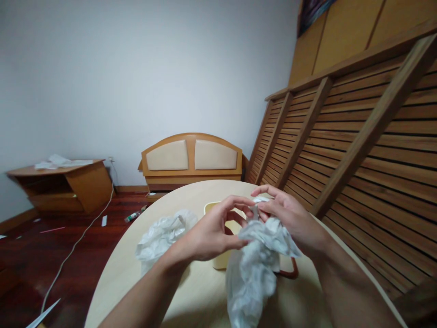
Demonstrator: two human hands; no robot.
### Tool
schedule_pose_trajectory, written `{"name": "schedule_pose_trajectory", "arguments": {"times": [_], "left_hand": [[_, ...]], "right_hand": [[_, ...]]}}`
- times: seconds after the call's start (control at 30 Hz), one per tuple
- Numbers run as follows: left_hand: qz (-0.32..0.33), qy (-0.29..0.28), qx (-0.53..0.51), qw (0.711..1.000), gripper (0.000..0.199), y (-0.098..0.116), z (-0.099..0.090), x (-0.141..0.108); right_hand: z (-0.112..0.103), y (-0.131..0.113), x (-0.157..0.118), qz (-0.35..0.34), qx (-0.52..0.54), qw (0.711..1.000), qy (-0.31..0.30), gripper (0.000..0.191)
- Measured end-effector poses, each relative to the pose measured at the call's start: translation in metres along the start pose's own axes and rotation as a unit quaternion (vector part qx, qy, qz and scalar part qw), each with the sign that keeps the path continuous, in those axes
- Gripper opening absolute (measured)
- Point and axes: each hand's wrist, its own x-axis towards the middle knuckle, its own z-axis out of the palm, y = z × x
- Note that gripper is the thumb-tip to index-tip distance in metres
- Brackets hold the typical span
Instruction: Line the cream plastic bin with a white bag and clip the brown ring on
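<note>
A crumpled white plastic bag (254, 269) hangs between my hands above the round table, its gathered top near my fingertips. My right hand (290, 216) pinches the upper part of the bag, thumb and fingers close together. From the other side, my left hand (218, 228) curls around the bag's top, with the fingertips and thumb on the plastic. Behind the hands stands a pale yellow container (221, 262), largely hidden by them and the bag. A reddish-brown curved handle (292, 271) shows beside the bag; what it belongs to is hidden.
Another crumpled white plastic bag (160, 241) rests on the round table (123, 282), left of my left forearm. Beyond the table is a headboard (191, 173). Wooden slats (341, 150) lean along the right. A low cabinet (82, 187) and a cable (77, 248) are at left.
</note>
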Motion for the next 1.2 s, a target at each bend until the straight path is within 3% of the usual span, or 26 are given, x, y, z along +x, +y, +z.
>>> {"name": "schedule_pose_trajectory", "arguments": {"times": [0.07,0.17,0.27,0.37,0.5,0.57,0.67,0.73,0.8,0.87,0.93,0.97,1.0,1.07,1.13,1.2], "left_hand": [[-0.006,0.014,0.011,1.0,0.052,-0.004,0.0,0.002],[-0.01,0.03,0.03,0.999,0.045,-0.012,0.004,0.007],[-0.037,0.047,0.049,0.997,0.037,-0.019,0.008,0.01],[-0.062,0.044,0.048,0.996,0.024,-0.019,0.009,0.01],[-0.04,0.05,-0.065,0.996,0.036,-0.014,0.007,0.01],[-0.032,0.058,-0.123,0.99,0.043,-0.012,0.008,0.012],[-0.041,0.06,-0.172,0.982,0.054,-0.011,0.01,0.013],[-0.035,0.07,-0.171,0.982,0.049,-0.01,0.011,0.013],[-0.015,0.084,-0.16,0.983,0.041,-0.008,0.011,0.013],[0.012,0.1,-0.16,0.982,0.037,-0.006,0.008,0.011],[0.036,0.125,-0.176,0.976,0.034,-0.003,0.005,0.009],[0.044,0.137,-0.186,0.972,0.033,-0.001,0.004,0.008],[0.048,0.147,-0.198,0.968,0.034,0.0,0.003,0.007],[0.044,0.15,-0.222,0.963,0.036,0.003,0.002,0.004],[0.029,0.132,-0.234,0.963,0.036,0.004,0.001,0.003],[0.019,0.107,-0.219,0.97,0.037,0.004,0.001,0.003]], "right_hand": [[-0.001,-0.004,-0.002,0.012,0.081,0.996,-0.031,0.03],[-0.006,-0.008,-0.006,0.001,0.157,0.987,-0.028,0.035],[-0.012,-0.008,-0.006,-0.022,0.151,0.988,-0.021,0.045],[-0.019,-0.003,-0.002,-0.093,0.105,0.99,0.012,0.05],[-0.022,0.006,0.005,-0.232,0.096,0.967,0.034,0.045],[-0.019,0.011,0.008,-0.241,0.097,0.966,0.014,0.047],[-0.011,0.018,0.012,-0.232,0.087,0.969,-0.016,0.073],[-0.004,0.022,0.015,-0.238,0.08,0.968,-0.024,0.082],[0.003,0.027,0.02,-0.247,0.084,0.965,0.026,0.079],[0.007,0.03,0.025,-0.244,0.087,0.954,0.148,0.07],[0.007,0.032,0.027,-0.198,0.071,0.948,0.237,0.056],[0.006,0.031,0.026,-0.162,0.056,0.956,0.236,0.047],[0.005,0.03,0.024,-0.123,0.04,0.971,0.2,0.041],[0.001,0.026,0.018,-0.062,0.011,0.995,0.071,0.044],[-0.002,0.019,0.009,-0.034,-0.005,0.998,-0.048,0.05],[-0.006,0.013,0.002,-0.023,-0.009,0.993,-0.117,0.049]]}}
